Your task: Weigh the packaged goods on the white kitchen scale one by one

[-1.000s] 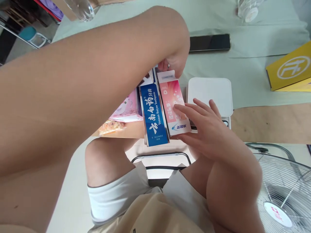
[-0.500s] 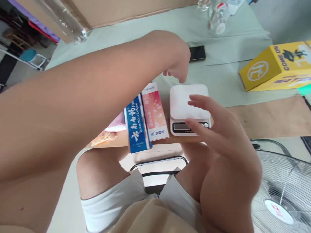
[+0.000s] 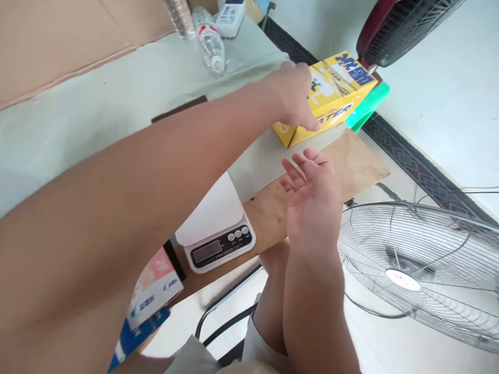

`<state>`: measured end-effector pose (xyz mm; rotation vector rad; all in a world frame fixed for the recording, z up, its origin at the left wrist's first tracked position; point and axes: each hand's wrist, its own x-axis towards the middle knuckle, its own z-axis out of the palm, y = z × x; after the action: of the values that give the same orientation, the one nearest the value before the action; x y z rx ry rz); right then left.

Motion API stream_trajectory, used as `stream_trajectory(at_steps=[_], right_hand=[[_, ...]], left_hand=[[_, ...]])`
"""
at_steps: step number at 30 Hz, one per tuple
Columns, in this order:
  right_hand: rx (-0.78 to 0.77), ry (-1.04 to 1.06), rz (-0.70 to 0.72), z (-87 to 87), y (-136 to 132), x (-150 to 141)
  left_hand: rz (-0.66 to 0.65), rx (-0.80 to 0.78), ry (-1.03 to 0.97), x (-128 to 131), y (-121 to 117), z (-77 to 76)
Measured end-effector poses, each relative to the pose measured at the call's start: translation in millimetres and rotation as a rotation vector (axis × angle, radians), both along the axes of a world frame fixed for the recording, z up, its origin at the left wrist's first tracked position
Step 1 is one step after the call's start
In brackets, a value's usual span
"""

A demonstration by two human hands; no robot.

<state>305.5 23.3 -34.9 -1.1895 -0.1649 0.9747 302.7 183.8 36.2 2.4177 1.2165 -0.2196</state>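
My left arm stretches across the table, and my left hand (image 3: pixel 295 94) is at the near left end of a yellow carton (image 3: pixel 339 93). Its fingers hang loosely down against the carton and grip nothing. My right hand (image 3: pixel 310 195) hovers open over the brown paper sheet (image 3: pixel 358 163), fingers stretched toward the carton, holding nothing. A white kitchen scale (image 3: pixel 218 234) stands at the table's front edge, left of my right hand. A pink-and-white toothpaste box (image 3: pixel 156 291) and a blue one (image 3: pixel 132 337) lie at the lower left, partly hidden by my arm.
A green block (image 3: pixel 370 101) lies under the yellow carton. A standing fan's grille (image 3: pixel 421 259) is close on the right; another fan (image 3: pixel 401 26) is at the top right. A plastic bottle (image 3: pixel 210 44) lies at the back. Cardboard (image 3: pixel 58 47) leans at the far left.
My view has swung right. Both hands left the toothpaste boxes; my left hand moved to the yellow carton and my right hand moved past the scale toward it.
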Motion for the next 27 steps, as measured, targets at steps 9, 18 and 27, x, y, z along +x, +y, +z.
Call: stream_trajectory(at_steps=[9, 18, 27], right_hand=[[-0.075, 0.082, -0.186, 3.8, -2.6, 14.4], [-0.036, -0.267, -0.143, -12.8, -1.6, 17.2], [0.072, -0.374, -0.044, 1.6, -13.1, -1.0]], left_hand=[[-0.082, 0.131, 0.195, -3.6, -2.6, -5.7], [-0.201, 0.116, 0.042, -53.9, -24.4, 0.1], [-0.157, 0.250, 0.048, -126.8, -45.1, 61.4]])
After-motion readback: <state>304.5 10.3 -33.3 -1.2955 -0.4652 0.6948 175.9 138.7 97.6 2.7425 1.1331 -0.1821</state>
